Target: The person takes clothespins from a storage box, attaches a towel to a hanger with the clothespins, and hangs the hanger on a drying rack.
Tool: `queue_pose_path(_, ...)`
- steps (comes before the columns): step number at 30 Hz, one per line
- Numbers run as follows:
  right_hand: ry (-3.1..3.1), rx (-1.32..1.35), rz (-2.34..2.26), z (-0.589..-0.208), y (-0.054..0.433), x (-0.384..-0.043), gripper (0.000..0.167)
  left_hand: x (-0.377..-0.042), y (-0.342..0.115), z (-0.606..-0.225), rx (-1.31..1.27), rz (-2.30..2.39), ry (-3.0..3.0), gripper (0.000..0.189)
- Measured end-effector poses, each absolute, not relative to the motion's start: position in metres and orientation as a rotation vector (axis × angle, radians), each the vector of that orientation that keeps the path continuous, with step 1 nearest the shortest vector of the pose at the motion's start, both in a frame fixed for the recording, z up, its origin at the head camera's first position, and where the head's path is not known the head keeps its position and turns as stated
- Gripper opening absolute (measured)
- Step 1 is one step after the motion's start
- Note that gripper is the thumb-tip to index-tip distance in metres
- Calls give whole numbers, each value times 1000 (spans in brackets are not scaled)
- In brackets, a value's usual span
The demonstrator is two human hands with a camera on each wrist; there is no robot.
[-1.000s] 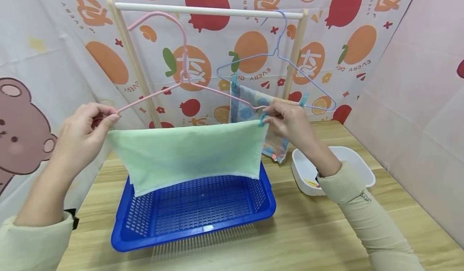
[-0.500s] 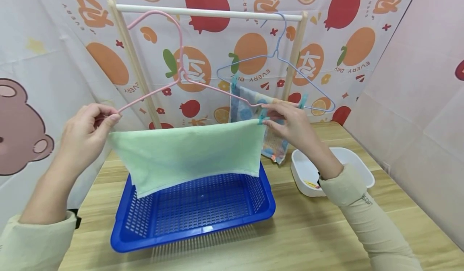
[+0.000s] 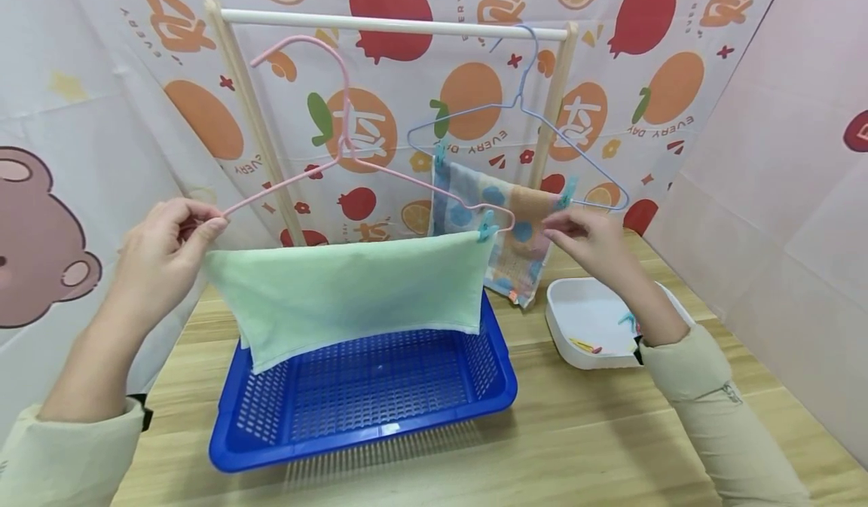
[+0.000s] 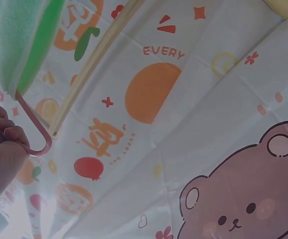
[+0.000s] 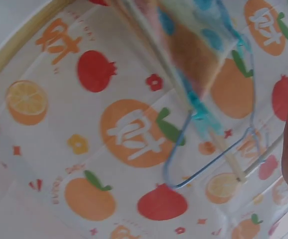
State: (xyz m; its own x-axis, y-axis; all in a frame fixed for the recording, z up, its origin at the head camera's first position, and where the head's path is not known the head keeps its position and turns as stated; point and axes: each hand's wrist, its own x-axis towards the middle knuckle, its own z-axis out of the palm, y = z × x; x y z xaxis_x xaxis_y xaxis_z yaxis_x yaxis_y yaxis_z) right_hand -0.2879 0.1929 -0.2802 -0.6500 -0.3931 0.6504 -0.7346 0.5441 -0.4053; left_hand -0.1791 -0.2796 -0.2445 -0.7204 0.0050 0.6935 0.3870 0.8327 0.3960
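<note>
My left hand (image 3: 161, 260) pinches the left end of a pink clothes hanger (image 3: 400, 176), its hook free in the air. A light green towel (image 3: 356, 292) hangs folded over the hanger's bottom bar. A teal clothespin (image 3: 487, 227) clips the towel's right corner to the bar. My right hand (image 3: 591, 245) is apart from the pink hanger, fingers loosely bent with nothing seen in them. It is close to a patterned cloth (image 3: 525, 236) clipped on a blue hanger (image 3: 566, 139). In the left wrist view, the hanger's pink end (image 4: 43, 142) curves beside my fingers.
The blue hanger hooks on the white rail (image 3: 393, 22) of a wooden rack behind. Below the towel stands a blue basket (image 3: 366, 435) on the wooden table (image 3: 556, 447). A white tub (image 3: 566, 334) with several clothespins (image 3: 585, 346) stands at right.
My right hand has let go of the teal clothespin and moved right, away from the pink hanger. The hanger's hook has dropped slightly. My left hand keeps its grip.
</note>
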Motion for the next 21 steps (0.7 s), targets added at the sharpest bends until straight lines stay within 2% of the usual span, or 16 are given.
queue_pose_path(6, -2622, 825, 775, -302, 229, -295, 7, -177, -279, -243, -274, -702, -2297, 14)
queue_pose_path(12, -2923, 908, 727, -338, 254, -301, 6, -175, -279, -243, -261, -706, -2294, 14)
queue_pose_path(21, -3310, 906, 543, -384, 264, -298, 9, -173, -278, -243, -277, -705, -2271, 13)
